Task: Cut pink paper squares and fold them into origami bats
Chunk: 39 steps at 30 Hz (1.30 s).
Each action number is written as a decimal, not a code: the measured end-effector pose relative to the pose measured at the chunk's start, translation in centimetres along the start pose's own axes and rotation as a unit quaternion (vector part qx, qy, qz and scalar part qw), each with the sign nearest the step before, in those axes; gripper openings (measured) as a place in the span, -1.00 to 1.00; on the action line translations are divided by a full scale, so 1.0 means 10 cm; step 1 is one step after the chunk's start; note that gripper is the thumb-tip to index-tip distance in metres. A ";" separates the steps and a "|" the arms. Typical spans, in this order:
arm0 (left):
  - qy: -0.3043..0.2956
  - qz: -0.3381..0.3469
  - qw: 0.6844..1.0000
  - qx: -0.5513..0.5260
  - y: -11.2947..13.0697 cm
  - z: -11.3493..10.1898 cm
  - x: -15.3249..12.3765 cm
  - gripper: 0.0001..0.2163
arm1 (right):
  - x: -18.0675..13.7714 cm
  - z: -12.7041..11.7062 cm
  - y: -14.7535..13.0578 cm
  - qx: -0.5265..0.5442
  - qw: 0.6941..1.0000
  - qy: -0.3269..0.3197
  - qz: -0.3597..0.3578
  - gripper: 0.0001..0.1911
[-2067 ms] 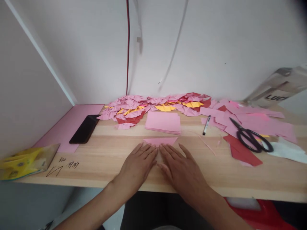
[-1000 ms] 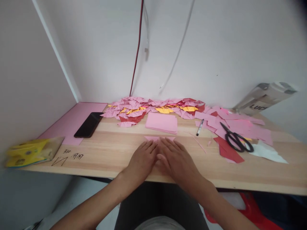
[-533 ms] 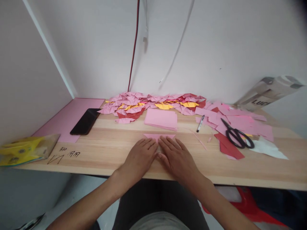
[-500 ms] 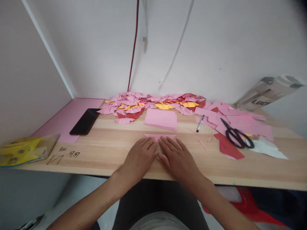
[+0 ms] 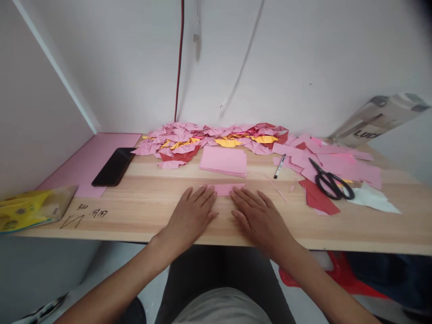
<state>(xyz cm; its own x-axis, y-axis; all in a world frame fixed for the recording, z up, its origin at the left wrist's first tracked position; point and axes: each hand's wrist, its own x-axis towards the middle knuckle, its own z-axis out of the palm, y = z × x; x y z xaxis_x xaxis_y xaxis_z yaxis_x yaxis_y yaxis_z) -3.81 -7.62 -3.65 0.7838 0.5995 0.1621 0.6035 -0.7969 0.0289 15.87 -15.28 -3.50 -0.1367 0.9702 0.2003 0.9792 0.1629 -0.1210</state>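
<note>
A narrow folded strip of pink paper (image 5: 223, 190) lies flat on the wooden table, between and partly under my fingertips. My left hand (image 5: 193, 215) presses its left end with outstretched fingers. On the right end rest the fingertips of my right hand (image 5: 257, 216), spread flat as well. Both palms are down, and the hands' fingers cover the strip's ends. Just beyond it sits a stack of pink paper squares (image 5: 223, 161). Behind the stack is a long heap of folded pink, red and yellow paper pieces (image 5: 182, 135).
Black-handled scissors (image 5: 332, 182) lie on pink scraps (image 5: 364, 173) at the right, near a pen (image 5: 279, 166), red paper (image 5: 319, 196) and white paper (image 5: 376, 198). On the left are a phone (image 5: 114, 167), a pink sheet (image 5: 72, 168) and a yellow packet (image 5: 33, 211).
My hands have moved apart, outward along the pink strip, uncovering its middle. Its pointed ends no longer show. The camera view has shifted slightly.
</note>
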 end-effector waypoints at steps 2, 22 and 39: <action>0.021 0.002 1.000 -0.023 0.00 -0.01 0.02 -0.66 | 0.05 -0.05 0.02 0.013 1.000 0.019 0.017 -0.59; 0.102 -0.046 0.974 -0.197 0.02 -0.06 0.50 -0.92 | 0.46 -0.07 0.12 0.212 0.974 0.065 0.042 -0.92; 0.113 0.004 0.972 -0.208 0.06 0.01 0.41 -0.86 | 0.32 0.00 0.22 0.239 0.971 0.015 0.019 -0.92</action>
<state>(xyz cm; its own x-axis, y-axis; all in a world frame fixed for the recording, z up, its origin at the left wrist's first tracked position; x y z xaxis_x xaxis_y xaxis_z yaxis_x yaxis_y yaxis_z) -0.22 -5.66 -3.11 0.7080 0.5983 0.3752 0.4486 -0.7913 0.4154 17.60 -11.85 -3.08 -0.0907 0.9724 0.2148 0.8013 0.1993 -0.5640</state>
